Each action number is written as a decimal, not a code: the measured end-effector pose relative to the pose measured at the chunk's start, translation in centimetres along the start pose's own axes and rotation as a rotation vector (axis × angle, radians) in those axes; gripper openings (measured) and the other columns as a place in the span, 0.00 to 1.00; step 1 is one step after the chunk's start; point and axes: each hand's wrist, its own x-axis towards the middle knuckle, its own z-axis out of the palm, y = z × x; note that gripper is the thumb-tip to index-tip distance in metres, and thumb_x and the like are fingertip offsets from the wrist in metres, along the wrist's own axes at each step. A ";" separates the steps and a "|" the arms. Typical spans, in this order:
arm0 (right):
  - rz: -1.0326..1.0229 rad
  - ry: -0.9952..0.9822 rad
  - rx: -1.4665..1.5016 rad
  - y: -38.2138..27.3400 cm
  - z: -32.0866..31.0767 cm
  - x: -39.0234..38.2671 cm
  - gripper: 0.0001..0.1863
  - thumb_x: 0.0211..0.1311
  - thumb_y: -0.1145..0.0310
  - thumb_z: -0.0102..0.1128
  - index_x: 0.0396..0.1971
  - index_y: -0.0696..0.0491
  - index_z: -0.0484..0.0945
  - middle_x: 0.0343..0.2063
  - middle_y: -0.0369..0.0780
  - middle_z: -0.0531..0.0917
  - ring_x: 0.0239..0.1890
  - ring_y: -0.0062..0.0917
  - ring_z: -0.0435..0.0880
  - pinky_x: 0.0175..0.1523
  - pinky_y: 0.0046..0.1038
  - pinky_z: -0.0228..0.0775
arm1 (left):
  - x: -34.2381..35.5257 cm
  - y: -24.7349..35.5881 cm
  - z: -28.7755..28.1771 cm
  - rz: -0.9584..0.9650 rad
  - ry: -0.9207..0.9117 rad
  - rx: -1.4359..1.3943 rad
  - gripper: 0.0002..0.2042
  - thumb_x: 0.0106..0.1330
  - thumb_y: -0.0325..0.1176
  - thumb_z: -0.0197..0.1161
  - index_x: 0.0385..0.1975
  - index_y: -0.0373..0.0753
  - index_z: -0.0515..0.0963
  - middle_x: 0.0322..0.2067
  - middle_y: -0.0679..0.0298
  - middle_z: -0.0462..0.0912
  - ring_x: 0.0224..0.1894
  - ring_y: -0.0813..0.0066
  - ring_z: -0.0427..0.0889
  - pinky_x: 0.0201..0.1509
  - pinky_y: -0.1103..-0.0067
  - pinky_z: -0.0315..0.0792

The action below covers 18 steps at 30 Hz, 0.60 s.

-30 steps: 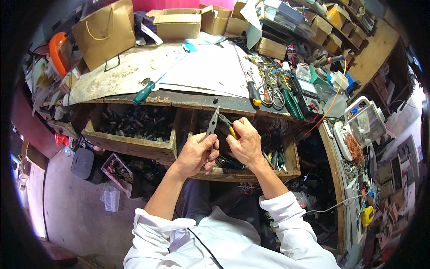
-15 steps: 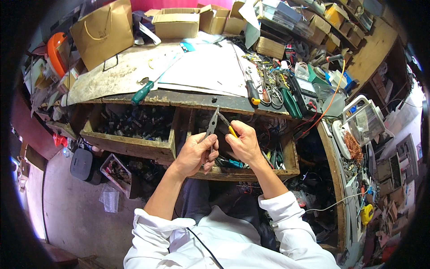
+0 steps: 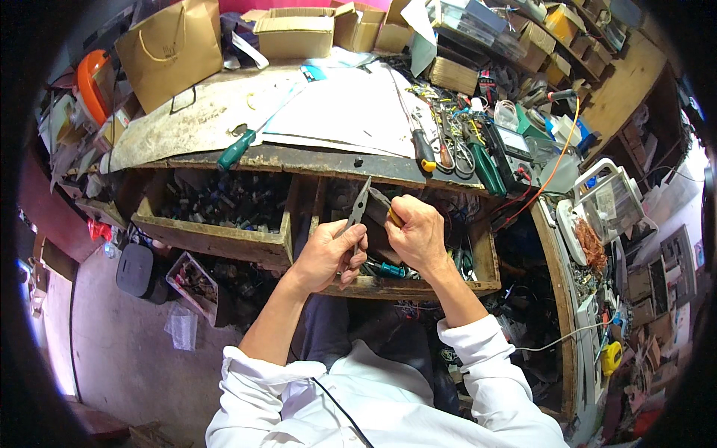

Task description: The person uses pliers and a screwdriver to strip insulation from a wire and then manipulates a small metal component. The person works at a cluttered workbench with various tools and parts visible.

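My left hand is closed round a pair of long-nose pliers, its grey jaws pointing up and away from me. In my right hand is a yellow-handled hand tool, probably pliers, with a dark metal head. The tool's head meets or nearly touches the side of the long-nose jaws; whether anything small sits between them I cannot make out. My fingers hide most of both tools' handles. Both hands are above the open right drawer, just in front of the workbench edge.
Screwdrivers lie along the bench, with pliers, loose wires and a meter on the right. The open left drawer holds many small dark parts. Cardboard boxes and a paper bag stand behind.
My right hand has turned and shifted slightly right, bringing the yellow-handled tool's head over against the long-nose jaws. My left hand has barely moved.
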 end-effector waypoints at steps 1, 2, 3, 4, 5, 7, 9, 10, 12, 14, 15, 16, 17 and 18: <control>-0.021 0.007 -0.018 0.1 0.0 0.0 0.11 0.51 0.71 0.64 0.22 0.55 0.69 0.22 0.44 0.75 0.26 0.43 0.79 0.30 0.40 0.70 | 0.0 0.1 0.0 -0.015 -0.006 -0.013 0.16 0.77 0.47 0.56 0.34 0.40 0.72 0.18 0.68 0.72 0.12 0.80 0.71 0.12 0.81 0.65; -0.041 0.016 -0.038 0.3 0.0 0.0 0.11 0.50 0.72 0.65 0.22 0.54 0.69 0.22 0.43 0.75 0.25 0.42 0.79 0.29 0.39 0.70 | 0.0 0.1 -0.1 -0.029 -0.014 -0.026 0.16 0.77 0.47 0.56 0.34 0.40 0.72 0.18 0.68 0.72 0.12 0.80 0.71 0.12 0.81 0.65; -0.061 0.024 -0.058 0.6 0.0 0.0 0.11 0.49 0.72 0.65 0.22 0.54 0.69 0.21 0.42 0.75 0.24 0.41 0.79 0.28 0.38 0.70 | 0.0 0.2 -0.1 -0.043 -0.022 -0.039 0.16 0.77 0.47 0.56 0.34 0.40 0.72 0.18 0.68 0.72 0.12 0.80 0.71 0.12 0.82 0.65; -0.080 0.025 -0.079 0.9 -0.1 0.0 0.11 0.49 0.73 0.65 0.22 0.54 0.69 0.21 0.42 0.75 0.24 0.40 0.79 0.27 0.38 0.69 | -0.1 0.4 -0.1 -0.062 -0.033 -0.054 0.16 0.77 0.47 0.56 0.34 0.39 0.72 0.18 0.68 0.72 0.12 0.80 0.70 0.12 0.82 0.65; -0.100 0.027 -0.098 1.2 -0.1 0.1 0.11 0.48 0.73 0.66 0.21 0.54 0.69 0.21 0.41 0.75 0.23 0.39 0.79 0.26 0.37 0.69 | -0.2 0.7 -0.1 -0.082 -0.044 -0.067 0.16 0.77 0.46 0.56 0.34 0.39 0.72 0.18 0.68 0.71 0.12 0.80 0.70 0.13 0.82 0.64; -0.138 0.041 -0.126 1.7 -0.1 0.1 0.11 0.47 0.74 0.66 0.21 0.53 0.69 0.21 0.41 0.74 0.22 0.38 0.79 0.25 0.37 0.68 | -0.2 0.9 -0.2 -0.113 -0.065 -0.087 0.16 0.78 0.45 0.55 0.34 0.39 0.72 0.18 0.68 0.71 0.12 0.80 0.69 0.13 0.82 0.64; -0.180 0.064 -0.138 2.0 0.0 0.2 0.12 0.46 0.75 0.66 0.21 0.53 0.68 0.21 0.40 0.74 0.22 0.37 0.78 0.24 0.36 0.68 | -0.2 1.0 -0.4 -0.135 -0.081 -0.101 0.16 0.77 0.46 0.56 0.33 0.39 0.72 0.18 0.68 0.71 0.12 0.80 0.69 0.13 0.82 0.64; -0.172 0.050 -0.122 2.1 0.0 0.2 0.12 0.46 0.74 0.66 0.21 0.53 0.68 0.21 0.40 0.73 0.22 0.38 0.78 0.24 0.36 0.68 | -0.3 1.1 -0.5 -0.140 -0.085 -0.110 0.16 0.77 0.46 0.56 0.33 0.39 0.72 0.18 0.69 0.71 0.12 0.80 0.69 0.13 0.82 0.64; -0.153 0.022 -0.094 2.1 0.0 0.1 0.12 0.46 0.73 0.66 0.21 0.53 0.68 0.20 0.40 0.72 0.21 0.38 0.77 0.25 0.37 0.68 | -0.3 1.1 -0.6 -0.152 -0.096 -0.129 0.16 0.77 0.46 0.56 0.34 0.39 0.72 0.18 0.69 0.71 0.12 0.81 0.69 0.13 0.81 0.64; -0.105 0.025 -0.068 1.6 0.1 0.0 0.12 0.47 0.71 0.66 0.22 0.54 0.68 0.22 0.41 0.72 0.23 0.39 0.77 0.27 0.38 0.69 | -0.1 1.2 -0.6 -0.132 -0.077 -0.116 0.16 0.77 0.46 0.56 0.34 0.39 0.72 0.19 0.68 0.72 0.12 0.81 0.69 0.13 0.81 0.64; -0.082 0.026 -0.054 1.2 0.2 -0.1 0.12 0.48 0.70 0.66 0.22 0.54 0.68 0.23 0.42 0.72 0.24 0.39 0.77 0.28 0.39 0.70 | 0.0 1.1 -0.6 -0.121 -0.067 -0.109 0.16 0.77 0.46 0.56 0.34 0.39 0.72 0.19 0.68 0.72 0.13 0.81 0.69 0.13 0.81 0.64; -0.052 0.031 -0.065 0.9 0.3 -0.2 0.12 0.48 0.70 0.65 0.22 0.55 0.69 0.24 0.42 0.72 0.26 0.39 0.77 0.29 0.39 0.70 | 0.1 1.0 -0.5 -0.111 -0.045 -0.101 0.16 0.77 0.46 0.56 0.34 0.40 0.72 0.19 0.69 0.72 0.13 0.81 0.69 0.13 0.82 0.64; -0.023 0.037 -0.073 0.6 0.4 -0.3 0.11 0.49 0.69 0.65 0.23 0.55 0.69 0.25 0.43 0.72 0.28 0.40 0.77 0.30 0.40 0.70 | 0.3 0.7 -0.3 -0.100 -0.023 -0.091 0.16 0.77 0.47 0.56 0.34 0.40 0.72 0.19 0.69 0.71 0.12 0.82 0.69 0.12 0.83 0.65; 0.005 0.042 -0.082 0.3 0.6 -0.4 0.11 0.49 0.68 0.64 0.23 0.55 0.70 0.26 0.43 0.73 0.29 0.40 0.77 0.31 0.40 0.70 | 0.4 0.5 -0.3 -0.090 -0.001 -0.081 0.16 0.77 0.47 0.55 0.34 0.40 0.72 0.19 0.69 0.71 0.12 0.82 0.70 0.12 0.83 0.65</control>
